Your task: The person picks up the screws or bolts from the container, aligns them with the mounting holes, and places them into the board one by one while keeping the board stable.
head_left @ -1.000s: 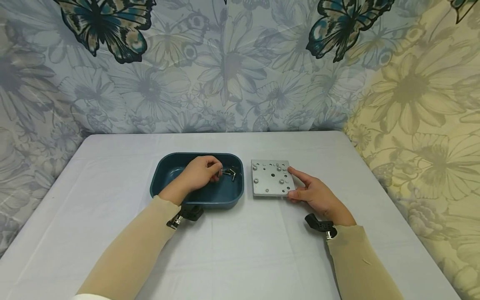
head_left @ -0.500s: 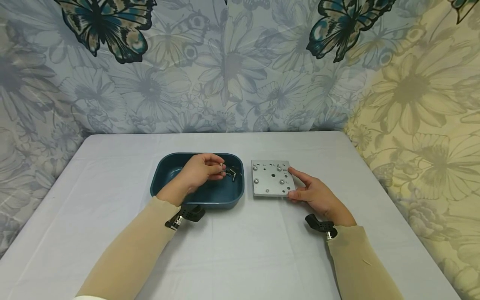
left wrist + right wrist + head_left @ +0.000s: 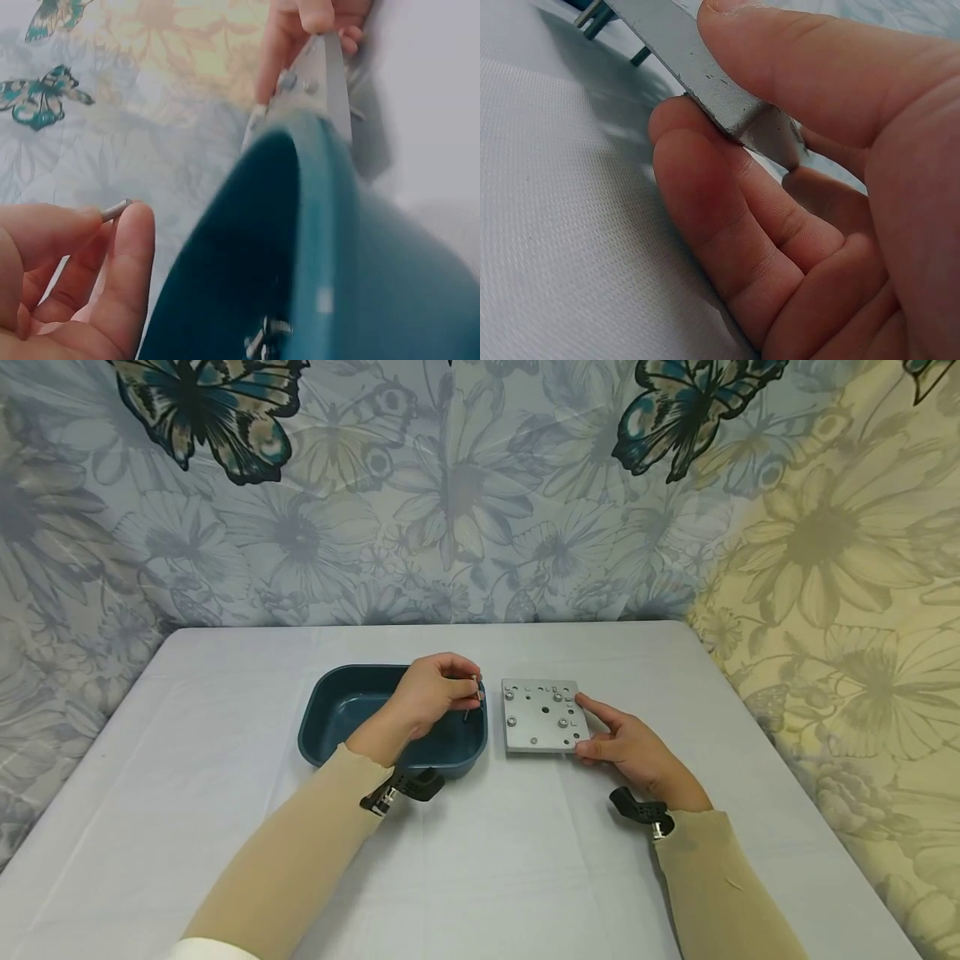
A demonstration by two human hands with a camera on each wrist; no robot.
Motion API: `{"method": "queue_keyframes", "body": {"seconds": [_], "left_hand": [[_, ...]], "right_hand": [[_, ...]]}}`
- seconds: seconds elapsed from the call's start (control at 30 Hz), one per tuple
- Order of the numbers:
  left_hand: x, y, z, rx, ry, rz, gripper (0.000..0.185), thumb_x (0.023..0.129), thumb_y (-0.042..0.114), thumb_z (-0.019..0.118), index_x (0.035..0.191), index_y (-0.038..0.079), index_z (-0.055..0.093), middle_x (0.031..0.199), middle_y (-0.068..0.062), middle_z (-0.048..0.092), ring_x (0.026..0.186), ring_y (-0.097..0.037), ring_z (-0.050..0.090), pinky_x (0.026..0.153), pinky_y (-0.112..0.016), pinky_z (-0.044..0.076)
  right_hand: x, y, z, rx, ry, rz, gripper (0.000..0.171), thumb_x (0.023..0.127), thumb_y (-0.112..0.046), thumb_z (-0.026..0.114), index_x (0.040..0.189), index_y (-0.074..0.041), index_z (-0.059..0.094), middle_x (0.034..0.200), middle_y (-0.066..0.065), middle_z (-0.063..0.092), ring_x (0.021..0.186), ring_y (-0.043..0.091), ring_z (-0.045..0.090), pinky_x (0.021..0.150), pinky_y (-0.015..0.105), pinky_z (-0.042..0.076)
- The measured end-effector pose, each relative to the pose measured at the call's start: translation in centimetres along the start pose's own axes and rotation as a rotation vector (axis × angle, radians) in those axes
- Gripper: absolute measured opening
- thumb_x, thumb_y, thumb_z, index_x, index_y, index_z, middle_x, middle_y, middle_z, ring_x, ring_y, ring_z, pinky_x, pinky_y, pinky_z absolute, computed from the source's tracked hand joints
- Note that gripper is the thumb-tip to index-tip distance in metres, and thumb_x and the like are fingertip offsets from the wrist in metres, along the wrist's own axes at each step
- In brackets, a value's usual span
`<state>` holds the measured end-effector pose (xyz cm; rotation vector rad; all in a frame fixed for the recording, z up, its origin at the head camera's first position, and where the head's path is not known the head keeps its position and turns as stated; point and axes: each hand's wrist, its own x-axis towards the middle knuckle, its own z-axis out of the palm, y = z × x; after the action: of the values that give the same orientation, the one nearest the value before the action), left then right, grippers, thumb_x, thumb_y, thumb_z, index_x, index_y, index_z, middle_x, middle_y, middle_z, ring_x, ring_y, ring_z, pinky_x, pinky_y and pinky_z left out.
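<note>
Pinching a small screw over the blue tray, left hand brings it platewards; right hand grips the metal plate corner, keeping it steady.

On the table the tray lies at nine o'clock of the plate, just beside it, with loose screws in it and the left hand over its three o'clock rim, the right hand at the plate's four o'clock corner.

Small silver screw pinched above blue tray's right rim; square grey plate, corner gripped, beside tray.
</note>
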<state>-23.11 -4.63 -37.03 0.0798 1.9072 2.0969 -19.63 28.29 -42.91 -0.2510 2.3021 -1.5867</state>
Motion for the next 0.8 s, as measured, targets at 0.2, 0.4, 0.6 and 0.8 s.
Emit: {"method": "queue_keyframes", "body": {"seconds": [0.2,0.4,0.6,0.8], "left_hand": [[1.0,0.2,2.8,-0.022,-0.038,0.025,0.021,0.093,-0.011,0.063,0.113,-0.007,0.065,0.119,-0.025,0.058,0.099,-0.037,0.066,0.08,-0.035,0.058],[2.1,-0.5,4.2,0.03,-0.081,0.048,0.019,0.093,-0.009,0.064,0.111,-0.004,0.067,0.117,-0.016,0.06,0.098,-0.029,0.067,0.082,-0.032,0.057],[2.3,-0.5,4.2,0.269,-0.088,0.087,0.017,0.097,0.003,0.066,0.111,0.009,0.072,0.118,-0.006,0.061,0.095,-0.021,0.067,0.089,-0.041,0.054],[2.5,0.1,3.6,0.475,-0.026,0.087,0.016,0.097,0.013,0.068,0.111,0.019,0.073,0.117,0.004,0.062,0.097,-0.019,0.061,0.076,-0.037,0.05]], "right_hand": [[0.0,0.1,-0.1,-0.015,0.011,0.002,0.091,0.083,-0.022,0.084,0.158,-0.02,0.032,0.078,0.015,0.069,0.073,0.018,0.064,0.077,0.024,0.05],[0.1,0.1,0.0,0.018,0.009,0.01,0.09,0.083,-0.019,0.083,0.158,-0.019,0.032,0.083,0.016,0.07,0.075,0.018,0.066,0.076,0.026,0.053],[0.0,0.0,0.0,0.017,0.0,0.018,0.09,0.084,-0.02,0.082,0.158,-0.019,0.03,0.087,0.018,0.071,0.08,0.02,0.068,0.078,0.027,0.053],[-0.2,0.0,0.0,0.01,0.013,0.023,0.091,0.082,-0.023,0.084,0.158,-0.022,0.032,0.089,0.018,0.072,0.08,0.022,0.068,0.08,0.027,0.053]]}}
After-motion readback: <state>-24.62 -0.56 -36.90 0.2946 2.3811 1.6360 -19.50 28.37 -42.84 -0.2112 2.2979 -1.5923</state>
